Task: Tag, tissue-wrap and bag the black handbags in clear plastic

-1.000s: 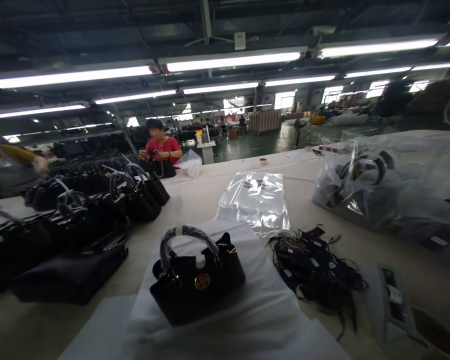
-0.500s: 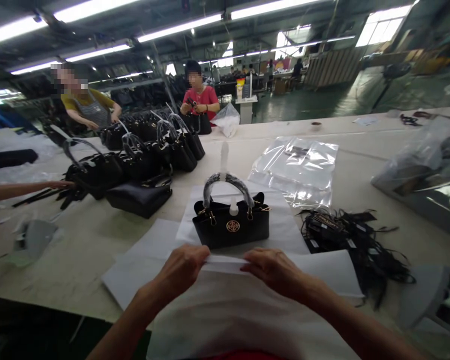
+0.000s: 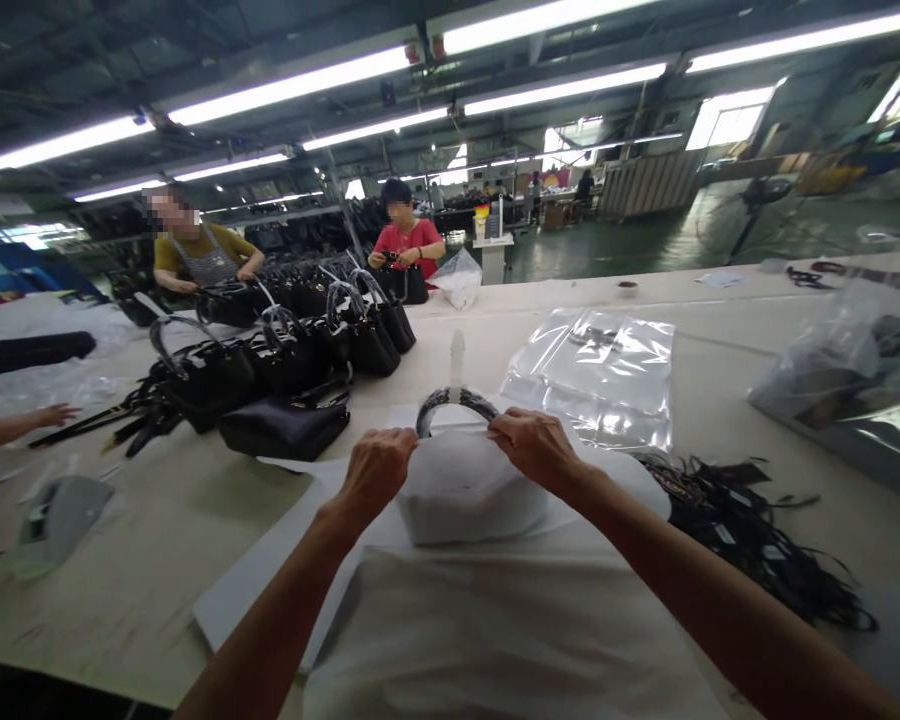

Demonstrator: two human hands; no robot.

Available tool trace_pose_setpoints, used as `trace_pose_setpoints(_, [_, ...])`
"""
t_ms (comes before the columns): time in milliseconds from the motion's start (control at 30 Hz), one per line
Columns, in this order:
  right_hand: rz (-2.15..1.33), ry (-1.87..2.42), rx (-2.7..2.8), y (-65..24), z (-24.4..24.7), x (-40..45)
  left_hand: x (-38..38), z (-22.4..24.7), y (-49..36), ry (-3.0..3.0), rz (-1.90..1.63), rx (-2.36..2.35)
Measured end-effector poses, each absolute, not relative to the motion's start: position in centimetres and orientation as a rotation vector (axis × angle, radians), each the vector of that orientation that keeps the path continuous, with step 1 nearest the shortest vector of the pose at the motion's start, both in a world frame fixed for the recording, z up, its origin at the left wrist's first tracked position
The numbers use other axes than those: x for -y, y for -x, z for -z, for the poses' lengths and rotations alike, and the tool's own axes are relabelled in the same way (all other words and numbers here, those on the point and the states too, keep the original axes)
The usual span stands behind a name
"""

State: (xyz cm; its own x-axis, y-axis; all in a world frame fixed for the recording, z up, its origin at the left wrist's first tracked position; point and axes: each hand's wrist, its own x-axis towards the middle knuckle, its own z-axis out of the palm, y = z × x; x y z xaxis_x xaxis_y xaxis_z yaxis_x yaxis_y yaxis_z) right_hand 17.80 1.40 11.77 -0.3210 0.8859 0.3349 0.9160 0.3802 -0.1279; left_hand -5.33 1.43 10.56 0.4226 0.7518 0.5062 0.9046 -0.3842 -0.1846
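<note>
White paper (image 3: 472, 500) is drawn up over the front of a black handbag, and only the bag's wrapped handle (image 3: 457, 398) shows above it. My left hand (image 3: 379, 465) is closed on the paper's upper edge, left of the handle. On the right, my right hand (image 3: 536, 450) pinches the same edge beside the handle's right end. The bag's body and emblem are hidden behind the paper. More white sheets (image 3: 270, 570) lie under it.
Black handbags (image 3: 210, 380) crowd the left of the table (image 3: 195, 560), near another person's hand (image 3: 56, 415). Clear plastic bags (image 3: 592, 370) lie behind. Black straps with tags (image 3: 757, 540) sit at right, a tape dispenser (image 3: 64, 520) at left. Two people stand across the table.
Both my hands have moved up and away with the paper's edge, which now covers the front of the handbag. The other person's hand at left has drawn back from the straps.
</note>
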Motion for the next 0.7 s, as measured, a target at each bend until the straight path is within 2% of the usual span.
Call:
trace_pose_setpoints(100, [0.147,1.569,2.303,-17.7,-11.9,-1.8,-0.6,-8.3,4.8,2.068,0.801,1.066])
trace_pose_setpoints(200, [0.176,1.555,2.301,-17.6,-11.6,-1.9,-0.2,-4.5,2.5,2.206,0.813,0.787])
trace_pose_setpoints(333, [0.123,1.460,2.220,-17.6,-11.3,-2.4,-2.3,0.6,-1.1,2.306,0.660,1.039])
trace_pose_setpoints(467, [0.034,1.311,1.929,-16.9,-11.4,-4.2,-5.4,3.3,-2.1,2.309,0.626,1.261])
trace_pose_setpoints(633, [-0.492,1.325,1.888,-14.6,-11.1,-6.7,-9.0,4.7,-2.0,2.382,0.709,1.313])
trace_pose_setpoints(700, [-0.582,1.309,1.878,-13.9,-10.4,-6.6,-10.1,5.4,-2.0,2.560,0.675,1.319])
